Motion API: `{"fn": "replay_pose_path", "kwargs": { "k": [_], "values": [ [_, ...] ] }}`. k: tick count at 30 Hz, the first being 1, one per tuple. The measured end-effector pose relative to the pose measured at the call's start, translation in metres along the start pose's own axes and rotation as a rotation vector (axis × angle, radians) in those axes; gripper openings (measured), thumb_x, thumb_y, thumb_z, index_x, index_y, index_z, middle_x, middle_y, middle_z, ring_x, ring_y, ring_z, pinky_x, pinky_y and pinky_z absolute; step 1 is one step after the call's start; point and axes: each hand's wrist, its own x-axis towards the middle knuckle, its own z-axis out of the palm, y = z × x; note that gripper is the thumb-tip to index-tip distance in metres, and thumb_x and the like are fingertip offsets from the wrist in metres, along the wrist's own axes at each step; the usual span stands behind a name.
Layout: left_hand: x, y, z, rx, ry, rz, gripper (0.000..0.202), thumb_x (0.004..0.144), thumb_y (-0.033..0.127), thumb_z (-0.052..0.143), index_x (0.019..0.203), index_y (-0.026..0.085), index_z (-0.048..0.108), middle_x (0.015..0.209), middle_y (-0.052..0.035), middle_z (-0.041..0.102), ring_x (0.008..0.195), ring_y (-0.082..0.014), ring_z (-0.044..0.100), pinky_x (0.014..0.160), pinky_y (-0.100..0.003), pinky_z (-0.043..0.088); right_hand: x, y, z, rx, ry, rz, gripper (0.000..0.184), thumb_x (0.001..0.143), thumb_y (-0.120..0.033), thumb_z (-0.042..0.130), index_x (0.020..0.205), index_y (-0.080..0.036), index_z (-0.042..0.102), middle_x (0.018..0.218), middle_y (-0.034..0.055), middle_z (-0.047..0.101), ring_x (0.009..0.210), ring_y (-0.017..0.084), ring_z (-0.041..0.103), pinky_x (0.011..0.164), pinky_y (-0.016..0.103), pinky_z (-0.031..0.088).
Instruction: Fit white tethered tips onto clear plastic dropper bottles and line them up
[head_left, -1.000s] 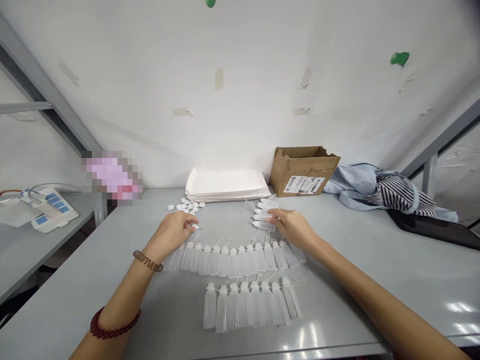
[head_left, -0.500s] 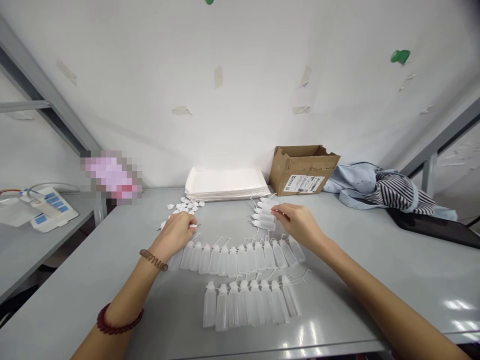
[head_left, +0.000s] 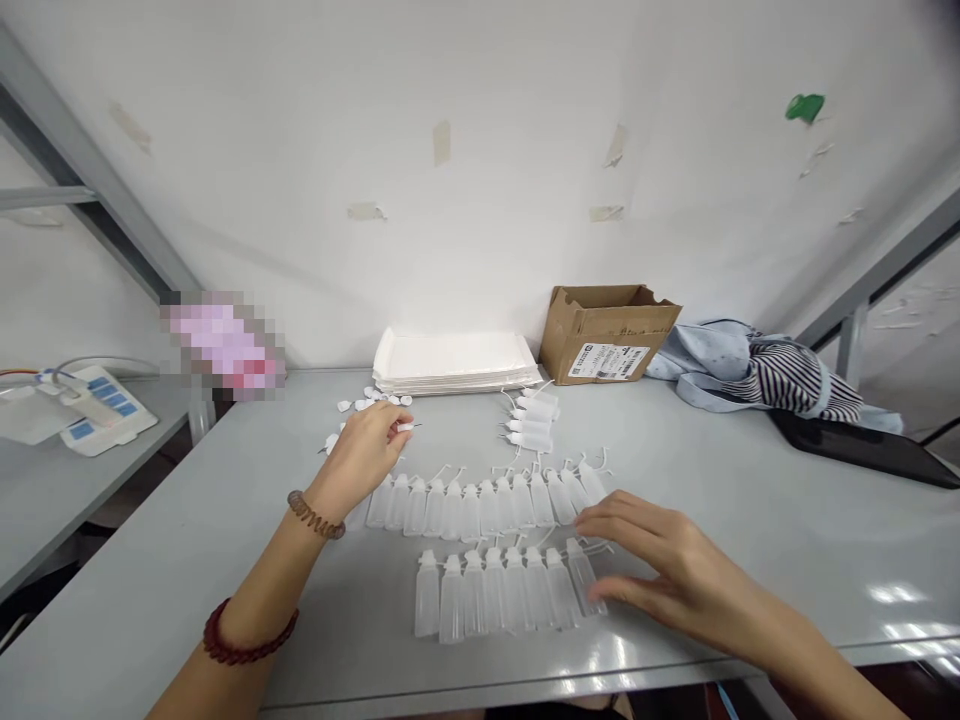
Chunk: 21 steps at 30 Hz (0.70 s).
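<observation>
My left hand (head_left: pixel 365 445) pinches a small white needle-tip cap (head_left: pixel 406 427), its thin dark needle pointing right. Just behind it lie loose white caps (head_left: pixel 373 400), some hidden by the hand. My right hand (head_left: pixel 660 570) is open, thumb and fingers spread beside the rightmost squeeze bottle (head_left: pixel 586 578) of the front row; whether it touches that bottle I cannot tell. Clear plastic squeeze bottles with strap caps lie in a front row (head_left: pixel 493 595) and a curved middle row (head_left: pixel 470 510). Several bottles with needle tips (head_left: pixel 531 428) lie stacked farther back.
A stack of white padded envelopes (head_left: pixel 457 362) lies against the wall. Right of it stand an open cardboard box (head_left: pixel 611 335), a light blue cloth bag (head_left: pixel 701 360) and a black flat object (head_left: pixel 862 450). A side table at left holds a white device (head_left: pixel 109 408).
My right hand has left the needle-tipped bottles and come down to the front row, its fingers spreading. My left hand has moved slightly right and up with the needle-tip cap.
</observation>
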Motion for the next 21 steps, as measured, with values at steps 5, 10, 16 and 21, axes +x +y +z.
{"fn": "replay_pose_path", "kwargs": {
  "k": [5,10,16,21],
  "values": [
    [0.000,0.004,-0.002,-0.062,0.082,0.036,0.019,0.079,0.028,0.047,0.087,0.019,0.063,0.095,-0.0070,0.068,0.079,-0.0221,0.065,0.075,-0.035,0.050,-0.006,-0.001,0.009,0.016,-0.037,-0.035,0.048,0.079,-0.043,0.067,0.117,-0.015,0.054,0.106,0.0106,0.066,0.098,0.023,0.060,0.080,0.034,0.054],
    [0.002,0.005,-0.003,-0.118,0.130,0.041,0.020,0.079,0.030,0.050,0.086,0.018,0.063,0.094,-0.0075,0.069,0.077,-0.0218,0.065,0.075,-0.036,0.051,-0.007,-0.003,0.013,0.022,-0.089,-0.007,0.049,0.079,-0.039,0.068,0.120,-0.016,0.052,0.110,0.0102,0.064,0.102,0.023,0.058,0.084,0.036,0.054],
    [0.001,0.010,-0.003,-0.211,0.152,0.022,0.019,0.078,0.032,0.054,0.085,0.018,0.064,0.093,-0.0061,0.068,0.078,-0.0209,0.064,0.078,-0.037,0.052,-0.009,-0.004,0.013,0.047,-0.131,0.070,0.051,0.077,-0.030,0.072,0.123,-0.020,0.052,0.113,0.0096,0.061,0.104,0.024,0.058,0.085,0.036,0.055],
    [-0.004,0.022,-0.003,-0.329,0.136,-0.047,0.021,0.078,0.035,0.059,0.089,0.018,0.065,0.091,-0.0050,0.068,0.083,-0.0194,0.064,0.079,-0.034,0.054,-0.013,-0.010,0.006,0.066,-0.065,0.058,0.058,0.076,-0.023,0.071,0.128,-0.026,0.047,0.118,0.0094,0.059,0.108,0.025,0.058,0.087,0.036,0.056]
  ]
}}
